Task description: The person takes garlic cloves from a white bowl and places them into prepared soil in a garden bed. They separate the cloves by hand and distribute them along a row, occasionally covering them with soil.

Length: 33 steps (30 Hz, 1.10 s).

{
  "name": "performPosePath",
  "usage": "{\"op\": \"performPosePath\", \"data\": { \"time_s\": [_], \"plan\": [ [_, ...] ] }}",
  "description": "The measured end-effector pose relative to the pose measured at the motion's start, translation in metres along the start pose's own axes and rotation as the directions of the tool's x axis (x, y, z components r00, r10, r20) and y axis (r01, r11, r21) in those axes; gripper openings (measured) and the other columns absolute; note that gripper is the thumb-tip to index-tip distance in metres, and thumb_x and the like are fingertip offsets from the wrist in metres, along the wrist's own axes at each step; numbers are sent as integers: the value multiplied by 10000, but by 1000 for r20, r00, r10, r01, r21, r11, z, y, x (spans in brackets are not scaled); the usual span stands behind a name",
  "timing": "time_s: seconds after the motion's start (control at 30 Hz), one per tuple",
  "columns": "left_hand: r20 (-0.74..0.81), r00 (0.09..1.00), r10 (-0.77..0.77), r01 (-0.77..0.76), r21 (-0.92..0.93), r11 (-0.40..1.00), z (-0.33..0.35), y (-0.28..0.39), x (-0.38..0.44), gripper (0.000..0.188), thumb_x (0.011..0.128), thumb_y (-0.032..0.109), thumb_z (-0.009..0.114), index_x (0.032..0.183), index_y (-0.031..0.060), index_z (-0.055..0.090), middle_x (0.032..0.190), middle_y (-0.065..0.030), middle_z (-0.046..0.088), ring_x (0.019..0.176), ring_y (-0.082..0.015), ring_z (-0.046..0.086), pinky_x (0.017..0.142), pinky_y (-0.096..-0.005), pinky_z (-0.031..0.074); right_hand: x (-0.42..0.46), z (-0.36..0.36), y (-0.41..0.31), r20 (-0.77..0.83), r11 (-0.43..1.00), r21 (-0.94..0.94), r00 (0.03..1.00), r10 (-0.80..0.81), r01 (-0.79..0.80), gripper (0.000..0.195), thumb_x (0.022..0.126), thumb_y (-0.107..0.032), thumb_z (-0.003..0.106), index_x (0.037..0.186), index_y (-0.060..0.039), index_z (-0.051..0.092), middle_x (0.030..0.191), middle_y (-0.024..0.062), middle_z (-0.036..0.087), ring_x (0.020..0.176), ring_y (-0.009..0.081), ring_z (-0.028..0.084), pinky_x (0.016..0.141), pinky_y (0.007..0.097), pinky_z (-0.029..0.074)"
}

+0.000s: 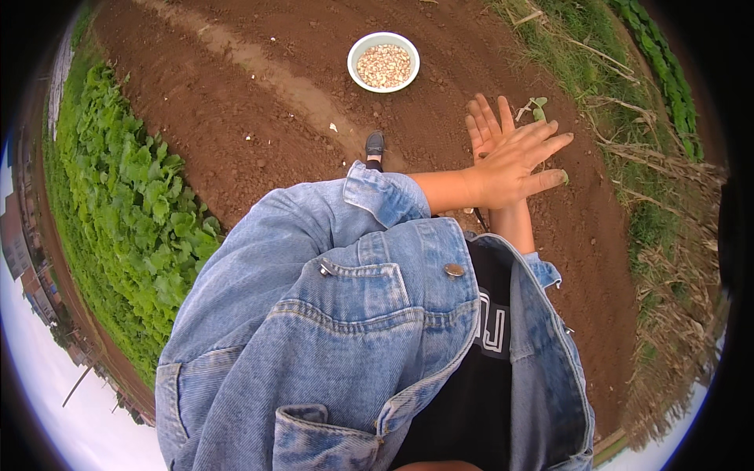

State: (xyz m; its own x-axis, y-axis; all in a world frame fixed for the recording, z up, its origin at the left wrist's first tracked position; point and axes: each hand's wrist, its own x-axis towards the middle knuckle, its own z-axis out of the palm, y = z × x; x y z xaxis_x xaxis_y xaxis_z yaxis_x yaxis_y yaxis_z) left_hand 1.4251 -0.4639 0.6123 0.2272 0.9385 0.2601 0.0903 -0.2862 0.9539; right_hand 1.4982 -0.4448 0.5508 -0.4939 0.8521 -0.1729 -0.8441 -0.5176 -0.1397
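My left hand [512, 162] crosses over to the right with its back up and its fingers spread. It lies across the palm and wrist of my right hand [484, 126], which faces palm up with its fingertips showing beyond. Neither hand shows anything held, though the space between the palms is hidden. A small dark speck shows on the right palm, and a bit of green is at the left thumb's tip. Farther ahead, a white basin [353, 69] sits on brown soil, partly filled with pale and pinkish seeds or cloves [384, 66].
Bare tilled soil [283, 147] carries scattered white scraps and a paler strip. A small green seedling [538, 109] is just beyond my hands. Leafy crops [147, 200] grow at left; grass and dry stalks [665, 259] border the right. One dark shoe [374, 143] shows below the basin.
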Motion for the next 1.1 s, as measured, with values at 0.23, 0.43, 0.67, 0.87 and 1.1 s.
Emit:
{"op": "performPosePath", "data": {
  "time_s": [0.23,0.43,0.67,0.87,1.1],
  "plan": [
    [-118,993,-22,85,565,821,-7,-103,0,515,902,491,501,1253,121,572,1381,-174,448,1349,-382,290,1125,-505,182,-37,-9,33,-498,975,-165,866,46,-146,495,1013,-395,326,1408,-96,333,1416,120,397,1250,316,435,1057,472,354],
    [60,919,-390,345,360,867,-15,-143,-43,449,916,414,517,1183,62,601,1256,-190,545,1223,-350,456,1039,-442,341,-90,-103,4,-574,962,-174,815,76,-213,288,963,-145,486,1203,9,532,1076,134,605,954,208,599,855,340,500],
    [557,83,-826,157,811,563,-66,-167,-178,511,879,407,546,1309,130,523,1240,-172,571,1185,-370,499,985,-454,407,-144,-148,-24,-781,940,-304,606,-154,-152,237,982,-167,465,1157,-46,568,809,0,604,641,111,572,557,236,473],
    [640,-12,-768,-78,765,639,-77,-157,-202,315,871,305,515,1130,188,650,1111,-103,645,1119,-323,548,900,-457,440,-162,-159,-38,-736,968,-249,654,-174,-22,261,989,-247,465,1178,-99,567,804,0,533,636,129,480,597,270,437],
    [649,58,-759,105,752,651,-75,-155,-196,229,897,280,493,958,136,660,910,-109,678,867,-302,642,762,-425,481,-185,-177,-58,-684,952,-292,675,-277,95,391,978,-144,416,1341,-3,441,1194,184,555,1006,238,584,905,353,490]
  ]
}}
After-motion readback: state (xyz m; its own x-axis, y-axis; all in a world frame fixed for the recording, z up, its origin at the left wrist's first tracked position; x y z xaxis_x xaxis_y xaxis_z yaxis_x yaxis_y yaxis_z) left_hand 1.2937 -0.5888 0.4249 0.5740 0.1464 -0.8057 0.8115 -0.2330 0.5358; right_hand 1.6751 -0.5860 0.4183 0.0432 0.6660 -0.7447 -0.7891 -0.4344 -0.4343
